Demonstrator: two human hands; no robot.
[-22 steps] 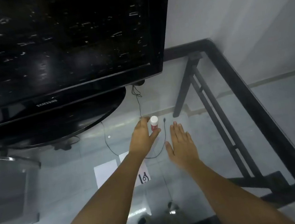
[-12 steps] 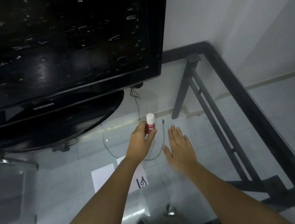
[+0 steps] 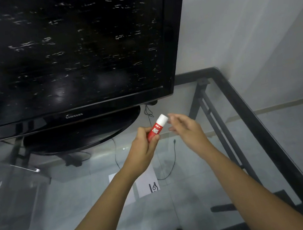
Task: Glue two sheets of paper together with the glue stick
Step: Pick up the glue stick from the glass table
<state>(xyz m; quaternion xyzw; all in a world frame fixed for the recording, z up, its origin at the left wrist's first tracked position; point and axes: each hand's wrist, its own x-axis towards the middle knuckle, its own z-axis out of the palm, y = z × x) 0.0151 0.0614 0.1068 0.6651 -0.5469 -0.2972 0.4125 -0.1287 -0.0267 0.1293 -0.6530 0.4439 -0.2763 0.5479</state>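
Glue stick [image 3: 157, 127] is up off the table [image 3: 249, 149] in your left hand [image 3: 144, 151], grip clamped round the red body, white cap on & tilted toward the right hand [image 3: 185, 129]. That one's open, fingers [image 3: 172, 116] just beside the cap, holding nothing. Early stage imo: cap not off, no glue down, sheets not joined. Two paper sheets [image 3: 147, 181] lie flat under your left forearm, partly hidden. TV [image 3: 64, 55] on its stand looms close behind; a thin black cable [image 3: 173, 162] runs near the paper, could snag.
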